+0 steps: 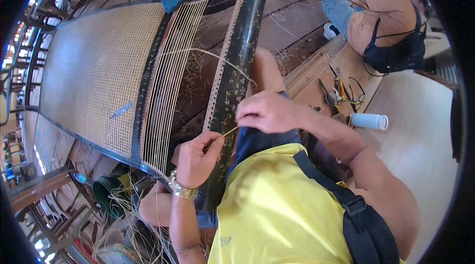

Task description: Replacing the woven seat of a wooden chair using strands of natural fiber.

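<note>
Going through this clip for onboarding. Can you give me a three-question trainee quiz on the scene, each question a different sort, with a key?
1. Multiple choice: what runs between the left hand and the right hand?
A) a pair of pliers
B) a thin strand
C) a pale cylinder

2. True or false: a metal watch is worn on the left wrist.

3. Fill in the blank: in the picture, the woven panel lies to the ____ of the parallel strands.

Key:
1. B
2. True
3. left
</note>
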`<action>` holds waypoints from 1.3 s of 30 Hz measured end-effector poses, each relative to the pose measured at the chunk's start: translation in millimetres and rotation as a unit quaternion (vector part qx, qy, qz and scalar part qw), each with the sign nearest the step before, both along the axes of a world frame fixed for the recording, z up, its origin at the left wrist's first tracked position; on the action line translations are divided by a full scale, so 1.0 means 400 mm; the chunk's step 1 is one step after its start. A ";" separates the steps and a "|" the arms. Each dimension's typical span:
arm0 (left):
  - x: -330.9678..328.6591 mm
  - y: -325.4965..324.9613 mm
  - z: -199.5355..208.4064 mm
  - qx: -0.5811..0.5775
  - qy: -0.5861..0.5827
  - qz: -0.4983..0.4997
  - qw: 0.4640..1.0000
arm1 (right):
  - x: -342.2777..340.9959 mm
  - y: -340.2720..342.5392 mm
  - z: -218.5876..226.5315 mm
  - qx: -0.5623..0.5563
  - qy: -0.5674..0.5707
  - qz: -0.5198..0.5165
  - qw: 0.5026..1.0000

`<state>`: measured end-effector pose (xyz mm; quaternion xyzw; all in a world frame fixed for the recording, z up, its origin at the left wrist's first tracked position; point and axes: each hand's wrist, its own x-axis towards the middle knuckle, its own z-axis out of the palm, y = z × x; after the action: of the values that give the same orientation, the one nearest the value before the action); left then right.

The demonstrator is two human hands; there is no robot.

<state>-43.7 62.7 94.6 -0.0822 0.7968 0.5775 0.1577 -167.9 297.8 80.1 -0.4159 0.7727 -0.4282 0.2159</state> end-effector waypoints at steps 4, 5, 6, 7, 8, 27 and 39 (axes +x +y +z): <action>0.070 -0.134 0.018 0.026 -0.096 0.019 0.995 | -0.119 0.162 0.028 0.124 -0.114 -0.011 0.986; 0.079 -0.164 0.028 0.032 -0.121 0.029 0.992 | -0.144 0.212 0.023 0.136 -0.118 -0.032 0.983; 0.099 -0.195 0.026 0.022 -0.128 0.036 0.991 | -0.161 0.242 0.022 0.137 -0.119 -0.025 0.983; 0.113 -0.219 0.025 0.010 -0.135 0.039 0.990 | -0.172 0.264 0.027 0.145 -0.136 -0.048 0.979; 0.119 -0.232 0.028 0.010 -0.147 0.044 0.988 | -0.177 0.277 0.030 0.153 -0.152 -0.073 0.974; 0.143 -0.232 -0.004 0.059 -0.155 0.060 0.984 | -0.200 0.294 0.142 0.082 -0.172 -0.132 0.973; -0.155 -0.040 0.105 0.551 0.138 0.247 0.785 | -0.256 -0.155 0.122 -0.338 -0.046 -0.389 0.856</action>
<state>-105.8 46.8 136.6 -0.0949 0.3083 0.9428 -0.0840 -270.2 235.8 129.1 -0.1089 0.6679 -0.7311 -0.0866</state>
